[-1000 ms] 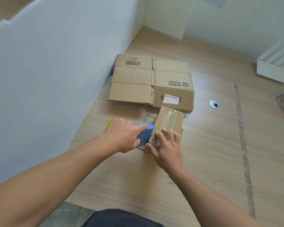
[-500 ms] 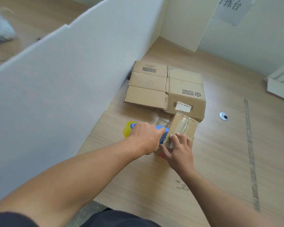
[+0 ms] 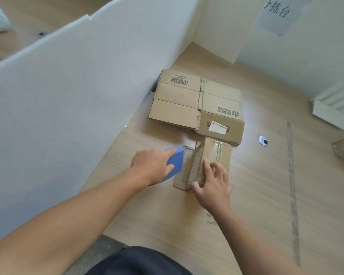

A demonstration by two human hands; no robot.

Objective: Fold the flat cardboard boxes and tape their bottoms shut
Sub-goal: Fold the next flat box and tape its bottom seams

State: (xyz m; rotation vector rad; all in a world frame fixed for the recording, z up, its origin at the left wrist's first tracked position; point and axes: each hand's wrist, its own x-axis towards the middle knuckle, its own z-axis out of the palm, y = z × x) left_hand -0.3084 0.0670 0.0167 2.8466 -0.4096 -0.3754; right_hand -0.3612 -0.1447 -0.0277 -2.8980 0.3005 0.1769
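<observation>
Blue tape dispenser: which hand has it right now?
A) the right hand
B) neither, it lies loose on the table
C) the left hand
C: the left hand grips the blue tape dispenser beside the small cardboard box, while the right hand rests its fingers on that box.

Small folded box [image 3: 213,155] near centre, shiny tape along its top, one flap flat on its left. Blue tape dispenser [image 3: 176,163] at that flap's left edge. Flat brown boxes [image 3: 195,104] stacked just beyond.
</observation>
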